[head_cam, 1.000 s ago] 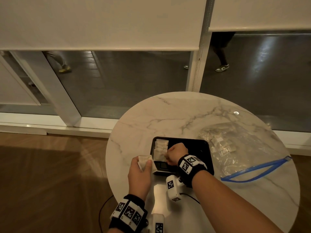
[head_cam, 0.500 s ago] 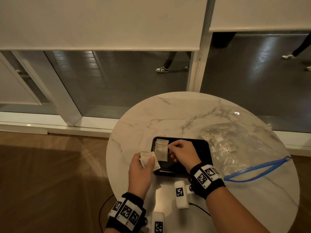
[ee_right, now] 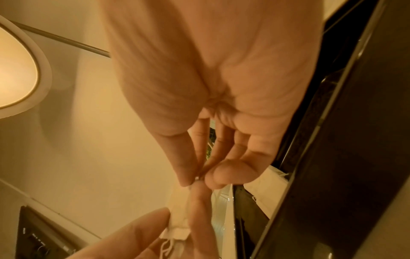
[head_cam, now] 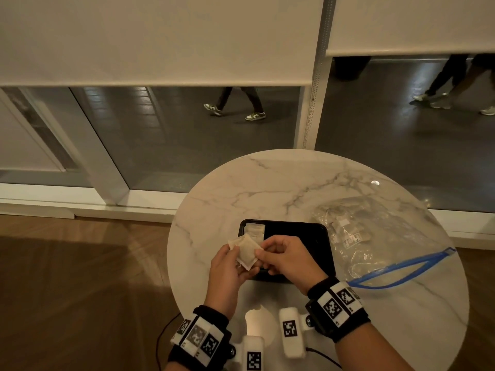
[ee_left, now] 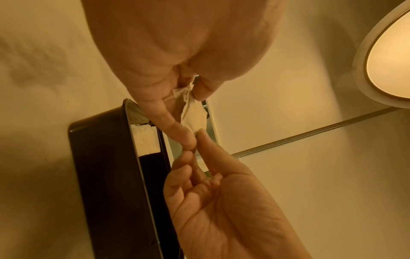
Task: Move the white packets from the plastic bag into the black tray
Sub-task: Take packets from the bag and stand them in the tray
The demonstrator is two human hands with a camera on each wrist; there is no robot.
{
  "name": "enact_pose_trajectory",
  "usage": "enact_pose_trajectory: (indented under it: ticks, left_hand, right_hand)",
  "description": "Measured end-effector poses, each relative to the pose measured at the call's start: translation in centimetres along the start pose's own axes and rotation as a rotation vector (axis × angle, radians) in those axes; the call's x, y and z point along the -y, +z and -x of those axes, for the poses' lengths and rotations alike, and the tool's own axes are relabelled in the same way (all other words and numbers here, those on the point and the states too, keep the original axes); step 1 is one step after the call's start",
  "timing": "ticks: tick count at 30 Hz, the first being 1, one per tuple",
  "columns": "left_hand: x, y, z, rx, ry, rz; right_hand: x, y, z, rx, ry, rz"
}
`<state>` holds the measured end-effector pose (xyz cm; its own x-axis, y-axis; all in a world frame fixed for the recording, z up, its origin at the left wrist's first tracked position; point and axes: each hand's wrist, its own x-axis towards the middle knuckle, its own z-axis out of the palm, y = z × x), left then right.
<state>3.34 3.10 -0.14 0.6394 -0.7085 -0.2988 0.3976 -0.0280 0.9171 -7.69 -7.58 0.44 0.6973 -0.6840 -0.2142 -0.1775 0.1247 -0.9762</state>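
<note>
marble table (head_cam: 267,188) | both hands pinch white packet (head_cam: 246,251), cornerwise, diamond-tilted

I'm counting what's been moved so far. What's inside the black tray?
White packets lie at the far-left corner of the black tray; the hands hide its near part.

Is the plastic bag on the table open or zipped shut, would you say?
Open: the plastic bag has its blue zip strips parted in a loop.

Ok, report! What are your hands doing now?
Left hand holds packet; right hand pinches its corner. Above black tray. Nothing blocking.
</note>
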Motion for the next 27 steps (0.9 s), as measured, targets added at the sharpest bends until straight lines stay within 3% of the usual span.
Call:
enact_pose_trajectory:
  ticks: [6, 10, 13, 20, 27]
  left_hand:
    - [0.0, -0.3, 0.1, -0.089, 0.063, -0.106]
    - [0.2, -1.0, -0.3, -0.218, 0.101, -0.120]
    - [0.6, -1.9, -0.8, -0.291, 0.099, -0.130]
    - [1.6, -2.0, -0.8, -0.267, 0.066, -0.147]
    - [2.0, -2.1, -0.9, -0.244, 0.055, -0.197]
  right_hand:
    - [0.2, 0.0, -0.4, -0.070, 0.006, -0.009]
    - [-0.3, -0.4, -1.3, -0.167, 0.020, -0.030]
    - [-0.9, -0.9, -2.5, -0.245, 0.023, 0.066]
    - [-2.5, 0.1, -6.2, -0.212, 0.065, 0.506]
    - [-3.1, 1.6, -7.9, -0.164, 0.170, 0.614]
